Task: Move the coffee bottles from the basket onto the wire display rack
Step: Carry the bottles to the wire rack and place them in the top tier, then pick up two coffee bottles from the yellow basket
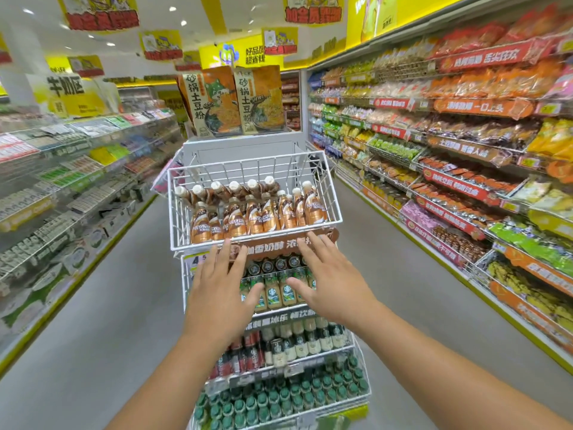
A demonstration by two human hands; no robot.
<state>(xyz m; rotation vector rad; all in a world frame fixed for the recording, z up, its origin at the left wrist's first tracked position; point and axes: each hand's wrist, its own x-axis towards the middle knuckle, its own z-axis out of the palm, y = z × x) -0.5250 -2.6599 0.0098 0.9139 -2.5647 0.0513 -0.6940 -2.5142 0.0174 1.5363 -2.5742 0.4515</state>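
I read the left hand (221, 282) and right hand (330, 276) as spread flat, fingers apart, holding nothing — fingertips at the front lower rim of the top tier of the wire display rack (248, 169). Coffee bottles (257, 209) fill that tier: front rows upright, caps up, long axis vertical; back row tipped, caps leaning up-left. Green-capped bottles (276, 293) occupy the tier below.
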